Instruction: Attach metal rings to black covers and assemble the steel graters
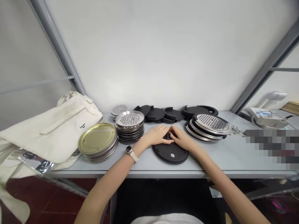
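A round black plastic lid (pixel 170 152) lies flat on the grey table (pixel 233 157) in front of me. My left hand (pixel 157 136) and my right hand (pixel 181 137) both rest on its far edge, fingertips meeting in a pinch on a small part I cannot make out at the lid's rim. A watch sits on my left wrist. Just to the right lies a spread pile of perforated steel discs and black rings (pixel 209 126).
A stack of perforated steel discs (pixel 130 126) and a stack of gold-coloured round lids (pixel 97 141) stand at left. Several black lids (pixel 161 114) lie along the wall. A cream cloth bag (pixel 51 127) fills the left end. White equipment (pixel 266 115) sits at far right.
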`<state>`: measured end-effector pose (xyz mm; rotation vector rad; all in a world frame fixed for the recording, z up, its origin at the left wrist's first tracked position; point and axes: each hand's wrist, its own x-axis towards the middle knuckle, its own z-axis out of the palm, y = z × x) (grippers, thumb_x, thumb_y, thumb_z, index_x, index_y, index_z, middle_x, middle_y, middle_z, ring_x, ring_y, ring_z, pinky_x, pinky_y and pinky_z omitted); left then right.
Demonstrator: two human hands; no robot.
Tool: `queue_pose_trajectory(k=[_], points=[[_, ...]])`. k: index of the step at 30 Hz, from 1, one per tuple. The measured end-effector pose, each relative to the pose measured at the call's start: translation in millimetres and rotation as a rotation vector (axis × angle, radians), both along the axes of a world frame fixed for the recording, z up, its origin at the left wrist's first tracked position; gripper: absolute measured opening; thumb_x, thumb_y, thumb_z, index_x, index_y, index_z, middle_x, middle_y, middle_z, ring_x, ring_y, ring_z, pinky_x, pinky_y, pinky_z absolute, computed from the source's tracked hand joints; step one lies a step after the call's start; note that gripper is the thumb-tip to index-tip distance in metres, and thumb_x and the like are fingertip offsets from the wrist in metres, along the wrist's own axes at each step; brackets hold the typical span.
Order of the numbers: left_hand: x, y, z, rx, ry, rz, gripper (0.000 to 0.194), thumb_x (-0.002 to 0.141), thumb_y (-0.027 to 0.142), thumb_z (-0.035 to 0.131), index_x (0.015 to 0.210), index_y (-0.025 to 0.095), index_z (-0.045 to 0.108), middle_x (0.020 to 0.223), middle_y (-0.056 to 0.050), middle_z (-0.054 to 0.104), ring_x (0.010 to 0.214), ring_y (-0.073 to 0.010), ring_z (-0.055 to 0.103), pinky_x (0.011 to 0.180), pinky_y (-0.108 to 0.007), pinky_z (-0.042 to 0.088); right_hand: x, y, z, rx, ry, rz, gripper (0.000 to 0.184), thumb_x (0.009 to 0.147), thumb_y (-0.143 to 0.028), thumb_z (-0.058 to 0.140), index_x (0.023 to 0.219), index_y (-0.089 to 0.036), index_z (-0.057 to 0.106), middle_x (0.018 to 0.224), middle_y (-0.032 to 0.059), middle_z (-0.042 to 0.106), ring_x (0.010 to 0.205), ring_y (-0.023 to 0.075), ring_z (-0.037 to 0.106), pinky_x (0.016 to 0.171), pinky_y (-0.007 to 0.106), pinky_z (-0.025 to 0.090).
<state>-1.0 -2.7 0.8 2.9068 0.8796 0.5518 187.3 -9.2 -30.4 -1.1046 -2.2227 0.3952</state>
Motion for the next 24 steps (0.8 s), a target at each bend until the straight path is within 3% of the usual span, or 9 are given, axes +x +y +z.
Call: queue_pose_trajectory(k=[24], points=[[-1.0,4.4,-1.0,-0.053,-0.064,-0.006,0.041,0.082,0.055,0.060,0.096,0.017,0.051,0.094,-0.006,0.060,0.090,-0.0227,0.058,0.078,-0.032,0.044,-1.2,-6.4,4.7,-0.010,-0.003,-0.039,0.004,0.088,-0.023,0.039,0.085,-0.023,0.038,0.082,0.0049,0.058,0.074,0.0203,0.056,0.070,0.034,0.045]])
